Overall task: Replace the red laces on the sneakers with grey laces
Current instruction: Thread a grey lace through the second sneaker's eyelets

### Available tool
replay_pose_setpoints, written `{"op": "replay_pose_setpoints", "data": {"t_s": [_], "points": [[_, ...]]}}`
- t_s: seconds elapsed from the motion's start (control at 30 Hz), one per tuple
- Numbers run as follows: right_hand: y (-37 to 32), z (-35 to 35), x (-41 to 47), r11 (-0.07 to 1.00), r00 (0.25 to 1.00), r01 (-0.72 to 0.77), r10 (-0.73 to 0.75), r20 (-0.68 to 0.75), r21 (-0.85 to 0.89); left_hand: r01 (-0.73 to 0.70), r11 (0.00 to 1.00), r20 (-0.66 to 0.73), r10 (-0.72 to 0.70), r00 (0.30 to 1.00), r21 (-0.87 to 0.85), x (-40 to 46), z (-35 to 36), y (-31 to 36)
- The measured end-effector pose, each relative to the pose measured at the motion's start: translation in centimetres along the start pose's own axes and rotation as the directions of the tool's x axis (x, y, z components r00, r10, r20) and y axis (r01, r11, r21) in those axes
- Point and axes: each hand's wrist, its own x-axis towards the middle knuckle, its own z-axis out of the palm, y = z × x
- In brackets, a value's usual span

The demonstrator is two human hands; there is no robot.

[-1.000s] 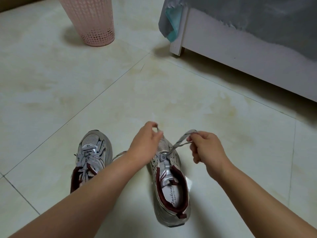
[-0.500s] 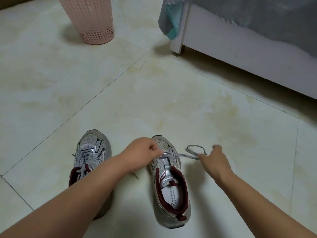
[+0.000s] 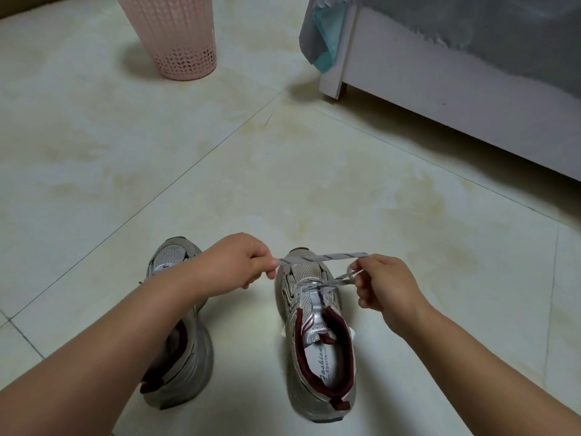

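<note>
Grey flat lace (image 3: 323, 257), stretched taut above the toe of the right-hand sneaker (image 3: 317, 328), looks light, limp and a bit slick, so I'd hold near its ends. My left hand (image 3: 239, 262) pinches one end; my right hand (image 3: 385, 286) pinches a loop. Beside stands the other sneaker (image 3: 180, 335), on the tiled floor (image 3: 283, 171).

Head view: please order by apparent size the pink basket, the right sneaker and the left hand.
1. pink basket, cut off by the frame's top
2. right sneaker, nearer the camera, so its rank against the basket is unsure
3. left hand
</note>
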Motion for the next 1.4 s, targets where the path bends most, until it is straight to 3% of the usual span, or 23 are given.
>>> {"op": "replay_pose_setpoints", "data": {"t_s": [0.07, 0.13, 0.17, 0.23, 0.3, 0.33, 0.47, 0.6, 0.7, 0.77, 0.83, 0.93, 1.0, 1.07, 1.23, 1.33, 1.4], "points": [[0.3, -0.3, 0.1, 1.0, 0.999, -0.013, 0.012, -0.042, -0.013, 0.043, 0.999, 0.031, -0.042, 0.999, -0.027, -0.1, 0.0, -0.5], [0.4, 0.0, -0.2, 0.954, 0.988, 0.102, -0.13, -0.083, -0.283, 0.027, 0.998, 0.037, -0.024, 0.999, -0.059, -0.2, 0.5, -0.3], [0.1, 0.2, -0.5, 0.869, 0.964, 0.215, -0.261, -0.043, -0.446, 0.004, 0.997, 0.046, 0.0, 0.999, -0.079, -0.2, 0.9, -0.1], [-0.7, 1.2, -1.6, 0.607, 0.869, 0.462, -0.456, 0.194, -0.646, -0.04, 0.989, 0.078, 0.052, 0.996, -0.146, -0.1, 1.7, 0.7], [-1.2, 2.7, -2.2, 0.41, 0.792, 0.593, -0.452, 0.41, -0.693, -0.058, 0.971, 0.09, 0.081, 0.993, -0.234, 0.1, 2.3, 1.3], [-1.3, 3.2, -2.4, 0.365, 0.787, 0.603, -0.421, 0.451, -0.71, -0.061, 0.964, 0.082, 0.085, 0.993, -0.259, 0.3, 2.5, 1.5], [-1.8, 3.2, -1.8, 0.349, 0.824, 0.511, -0.458, 0.332, -0.786, -0.038, 0.972, 0.045, 0.05, 0.998, -0.234, 0.7, 2.9, 1.2], [-2.6, 1.6, -0.7, 0.543, 0.829, 0.474, -0.541, 0.143, -0.693, -0.101, 0.988, 0.046, 0.097, 0.994, 0.113, 0.9, 3.0, -0.3], [-3.1, 1.6, 0.1, 0.588, 0.818, 0.485, -0.566, 0.099, -0.648, -0.148, 0.966, 0.029, 0.145, 0.989, 0.212, 1.5, 3.4, -1.0], [-3.4, 2.1, 0.4, 0.576, 0.815, 0.489, -0.569, 0.109, -0.655, -0.131, 0.98, -0.009, 0.134, 0.991, 0.153, 2.0, 3.8, -1.2], [-3.4, 2.7, 0.6, 0.534, 0.824, 0.476, -0.55, 0.141, -0.699, -0.044, 0.997, -0.067, 0.04, 0.997, -0.065, 2.5, 4.6, -1.4], [-2.4, 3.2, 0.3, 0.447, 0.811, 0.42, -0.575, 0.107, -0.79, 0.097, 0.873, -0.063, -0.144, 0.988, -0.478, 2.8, 6.0, -1.8], [-1.4, 3.4, -0.4, 0.414, 0.731, 0.478, -0.677, 0.09, -0.775, 0.144, 0.811, -0.05, -0.209, 0.977, -0.568, 2.9, 7.0, -2.1], [0.1, 3.5, -0.6, 0.364, 0.706, 0.511, -0.695, 0.139, -0.778, 0.168, 0.781, -0.049, -0.246, 0.968, -0.601, 2.9, 7.6, -2.4], [3.1, 3.4, 0.1, 0.223, 0.853, 0.43, -0.418, 0.313, -0.875, 0.166, 0.798, -0.054, -0.241, 0.969, -0.58, 3.2, 7.5, -2.9], [4.1, 3.5, 0.4, 0.254, 0.872, 0.432, -0.364, 0.328, -0.865, 0.159, 0.833, -0.078, -0.235, 0.969, -0.53, 3.4, 7.6, -2.8], [4.3, 3.7, 0.6, 0.333, 0.884, 0.425, -0.354, 0.306, -0.841, 0.137, 0.919, -0.162, -0.209, 0.964, -0.371, 3.6, 7.9, -2.8]]}}
